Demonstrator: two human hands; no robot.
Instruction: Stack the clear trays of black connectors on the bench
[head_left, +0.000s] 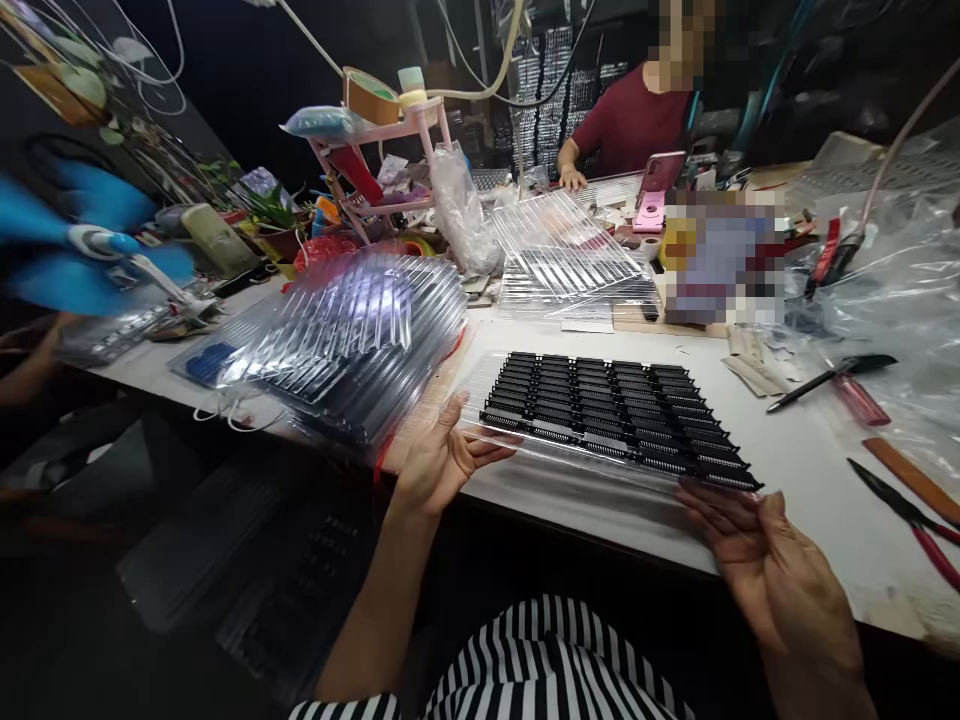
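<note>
Between my two hands is a clear plastic tray (540, 447), raised a little over the front of the white table. Rows of black, comb-edged parts (607, 410) fill most of it. My left hand (442, 455) grips the tray's left corner, with the thumb on the rim and the fingers underneath. At the right front corner, my right hand (765, 550) holds the edge, its fingers partly hidden under the tray. A stack of clear ribbed trays (352, 330) lies to the left of my left hand.
A blue fan (97, 240) spins at the left. More clear ribbed trays (562, 240) lie at the back, where a person in a dark red shirt (630, 120) sits. Pliers (900, 505), a black-bladed tool (832, 380) and plastic bags (900, 290) lie at the right.
</note>
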